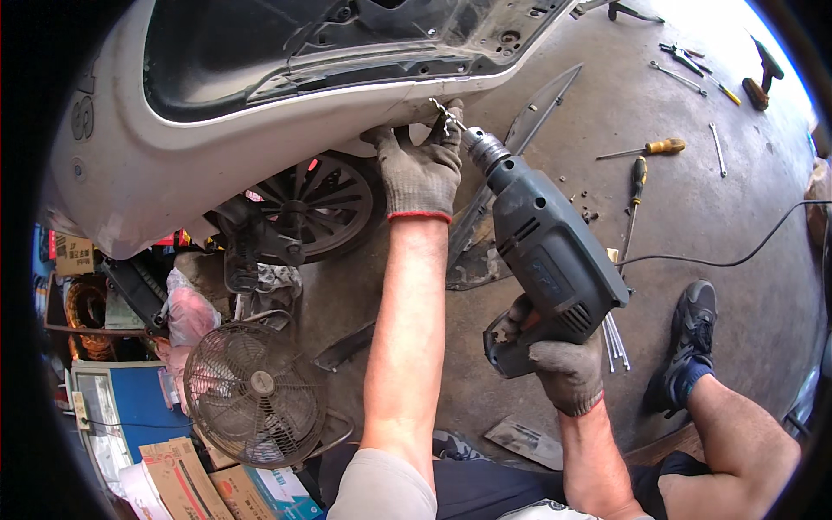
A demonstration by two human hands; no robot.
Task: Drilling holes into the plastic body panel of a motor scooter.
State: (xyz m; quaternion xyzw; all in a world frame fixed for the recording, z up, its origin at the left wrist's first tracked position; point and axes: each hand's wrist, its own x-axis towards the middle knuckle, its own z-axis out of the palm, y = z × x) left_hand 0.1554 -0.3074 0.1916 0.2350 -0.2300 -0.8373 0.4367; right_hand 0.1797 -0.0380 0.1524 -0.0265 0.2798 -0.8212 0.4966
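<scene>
My right hand [568, 373], in a grey work glove, grips the rear handle of a dark grey corded power drill [555, 251]. The drill tilts up and left, its silver chuck [487, 149] pointing at the white car panel [286, 134]. A shiny twisted piece of metal [445, 114] shows in front of the chuck; whether it is all drill bit I cannot tell. My left hand [420, 173], in a matching glove with a red cuff, holds the panel's lower edge beside it. Some of its fingers disappear under that edge.
A wheel [299, 204] stands below the panel. A fan [256, 394] and cardboard boxes [186, 481] are at lower left. Screwdrivers [663, 147], wrenches [719, 149] and pliers [683, 59] lie on the right floor. The drill's cord [737, 263] runs off rightward, above my shoe [689, 338].
</scene>
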